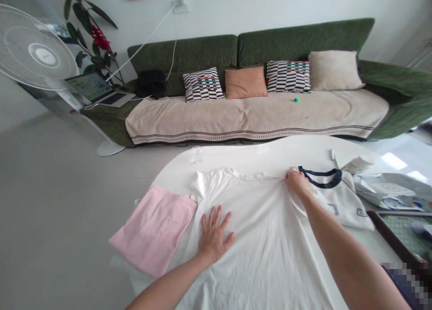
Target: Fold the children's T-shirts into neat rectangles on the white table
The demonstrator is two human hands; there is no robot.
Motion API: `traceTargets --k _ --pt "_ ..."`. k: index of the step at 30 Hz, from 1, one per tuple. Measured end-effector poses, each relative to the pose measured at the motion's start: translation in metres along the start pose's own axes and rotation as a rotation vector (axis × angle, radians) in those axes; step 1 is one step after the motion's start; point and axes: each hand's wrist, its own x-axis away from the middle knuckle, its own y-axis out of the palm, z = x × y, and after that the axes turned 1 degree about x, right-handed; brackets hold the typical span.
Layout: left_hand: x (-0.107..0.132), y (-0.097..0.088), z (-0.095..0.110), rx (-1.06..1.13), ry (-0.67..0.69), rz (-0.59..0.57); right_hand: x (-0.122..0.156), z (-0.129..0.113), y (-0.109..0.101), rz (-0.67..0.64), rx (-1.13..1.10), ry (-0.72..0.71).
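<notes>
Well, a white T-shirt (pixel 256 242) lay spread across a rounded white table (pixel 270 150), its neckline toward the middle of the frame. The left hand (pixel 214 235) rested flat and open on the shirt's body, fingers spread wide, gripping nothing. The right hand (pixel 297 184) was curled closed, pinching the cloth at the shoulder beside the neckline, with creases running from it across the shirt.

Just right of that hand lay a white shirt with a navy collar (pixel 337 202). A folded pink garment (pixel 153 229) sat at the lower left, touching the T-shirt's edge. Toward the table's far right edge were a white marker (pixel 332 155), a white tub (pixel 357 164) and printed plastic packaging (pixel 388 190); a clear plastic cup (pixel 197 154) stood near the far edge.

Across the upper frame ran a green sofa (pixel 303 44) under a beige throw (pixel 253 116), with four cushions (pixel 246 83) and a small blue-green ball (pixel 297 100). A laptop (pixel 92 88) sat at its left end, beside a white standing fan (pixel 37 53) at the upper left.
</notes>
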Motion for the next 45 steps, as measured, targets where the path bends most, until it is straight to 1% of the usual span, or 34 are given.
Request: traceTargets --k 3,5,8,10,12,14,17,19,21,22,23,24,26,28,29,31,35,37,38,40,42,43,45 --pt "0.0 -0.001 0.001 0.014 -0.002 -0.008 0.005 -0.017 0.001 0.04 -0.005 -0.023" --pt "-0.001 -0.002 0.001 0.027 -0.008 -0.015 0.017 -0.035 0.006 0.062 -0.022 -0.08" --pt "-0.001 -0.003 0.001 0.039 -0.015 -0.026 0.043 -0.061 0.02 0.043 -0.064 -0.212" --pt "-0.001 -0.003 0.001 0.041 -0.016 -0.032 0.059 -0.072 0.032 0.025 -0.086 -0.256" --pt "-0.001 -0.003 0.001 0.037 -0.015 -0.034 0.067 -0.074 0.04 0.02 -0.095 -0.231" --pt "-0.001 -0.004 0.001 0.031 -0.015 -0.029 0.065 -0.069 0.042 0.012 -0.097 -0.179" --pt "-0.002 -0.004 0.001 0.022 -0.012 -0.017 0.055 -0.064 0.037 -0.022 -0.097 -0.12" --pt "-0.002 -0.005 0.001 0.022 -0.007 -0.015 0.051 -0.071 0.031 -0.033 -0.093 -0.063" --pt "-0.002 -0.006 0.001 0.024 -0.002 -0.021 0.054 -0.091 0.026 -0.025 -0.09 -0.018" --pt "-0.002 -0.006 0.001 0.024 -0.001 -0.025 0.059 -0.106 0.026 -0.023 -0.092 -0.027" --pt "-0.002 -0.006 0.001 0.023 -0.002 -0.029 0.065 -0.124 0.026 -0.028 -0.097 -0.067" --pt "-0.002 -0.006 0.002 0.021 -0.003 -0.031 0.072 -0.142 0.027 -0.044 -0.105 -0.14" --pt "-0.002 -0.005 0.002 0.016 -0.005 -0.025 0.084 -0.18 0.031 -0.107 -0.127 -0.34" --pt "-0.002 -0.004 0.001 0.01 0.001 -0.012 0.088 -0.209 0.036 -0.172 -0.146 -0.491" --pt "-0.002 -0.003 0.001 0.008 0.003 -0.004 0.086 -0.22 0.038 -0.195 -0.153 -0.526" --pt "-0.002 -0.003 0.0 0.004 0.005 0.009 0.075 -0.233 0.041 -0.222 -0.163 -0.532" --pt "-0.001 -0.004 0.0 -0.001 0.012 0.011 0.044 -0.245 0.039 -0.234 -0.176 -0.471" --pt "-0.002 -0.004 0.0 -0.002 0.013 0.008 0.039 -0.251 0.034 -0.225 -0.18 -0.441" --pt "-0.002 -0.004 0.0 -0.003 0.011 0.008 0.043 -0.254 0.031 -0.213 -0.181 -0.43" --pt "-0.002 -0.003 0.0 -0.005 0.005 0.005 0.062 -0.254 0.029 -0.184 -0.18 -0.419" --pt "-0.002 -0.001 0.0 -0.003 0.004 -0.004 0.096 -0.242 0.03 -0.151 -0.19 -0.423" --pt "-0.002 0.0 0.0 0.0 0.005 -0.008 0.116 -0.229 0.033 -0.138 -0.197 -0.426" --pt "-0.002 0.0 0.0 0.006 0.018 -0.01 0.156 -0.192 0.04 -0.113 -0.196 -0.394"
